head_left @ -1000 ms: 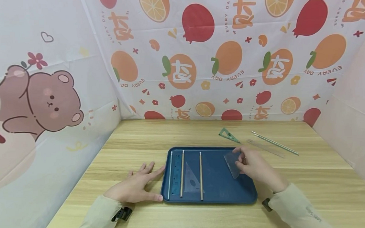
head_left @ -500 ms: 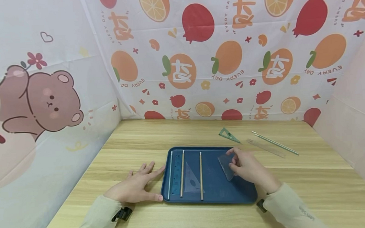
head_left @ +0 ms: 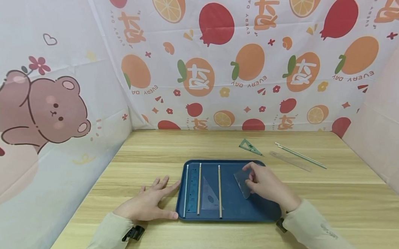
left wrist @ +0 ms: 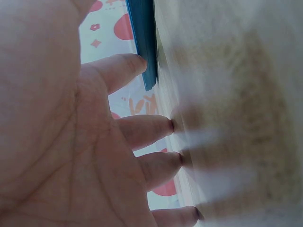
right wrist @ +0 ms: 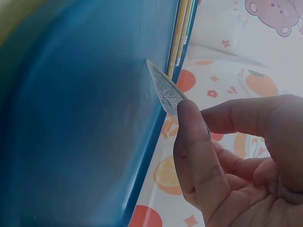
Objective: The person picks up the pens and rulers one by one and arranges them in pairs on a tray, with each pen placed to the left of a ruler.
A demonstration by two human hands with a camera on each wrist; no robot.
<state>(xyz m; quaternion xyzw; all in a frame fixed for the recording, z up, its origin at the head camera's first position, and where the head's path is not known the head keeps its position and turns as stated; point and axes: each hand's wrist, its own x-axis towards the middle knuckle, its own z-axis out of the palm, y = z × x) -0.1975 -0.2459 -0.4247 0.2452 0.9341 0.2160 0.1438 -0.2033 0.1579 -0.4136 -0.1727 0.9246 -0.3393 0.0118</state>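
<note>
My right hand (head_left: 268, 183) pinches a clear plastic protractor (head_left: 242, 186) between thumb and fingers, tilted over the right half of a blue tray (head_left: 238, 217). In the right wrist view, tick marks and radiating lines show on the protractor (right wrist: 165, 90), one corner right at the tray's surface. My left hand (head_left: 149, 204) is spread on the table at the tray's left side, with thumb and forefinger at its edge. Within the tray lie a green pencil (head_left: 186, 191), a blue ruler (head_left: 192, 200), a gold pencil (head_left: 199, 190), a clear set square (head_left: 210, 199) and another gold pencil (head_left: 220, 193).
Behind the tray, a green set square (head_left: 250, 147) lies on the wooden table (head_left: 153, 149). To its right are a clear ruler (head_left: 290, 161) and a pair of pencils (head_left: 302, 155). Printed cloths hang at the back and sides.
My right hand has carried the protractor leftward over the tray, toward the nearest gold pencil. The left hand stays in place beside the tray.
</note>
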